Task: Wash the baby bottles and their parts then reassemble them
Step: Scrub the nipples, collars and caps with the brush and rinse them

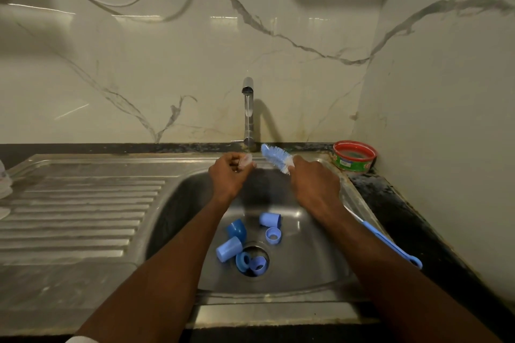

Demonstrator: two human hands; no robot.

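Down in the steel sink [320,281], around the drain, lie six blue bottle parts: caps [228,248] and collar rings [273,235]. Above them, under the running tap [248,108], the left hand [230,175] has its grip pinching a clear teat [246,160]; the right hand [315,181] has its grip clenched round a blue bottle brush [276,157]. Farther right, on the table, sits a red-rimmed tub [354,156]; its label is unreadable.

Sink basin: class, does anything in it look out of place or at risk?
Yes. Two blue rings lie in the open drain of the sink, where they could lodge. The other blue parts lie scattered nearby.
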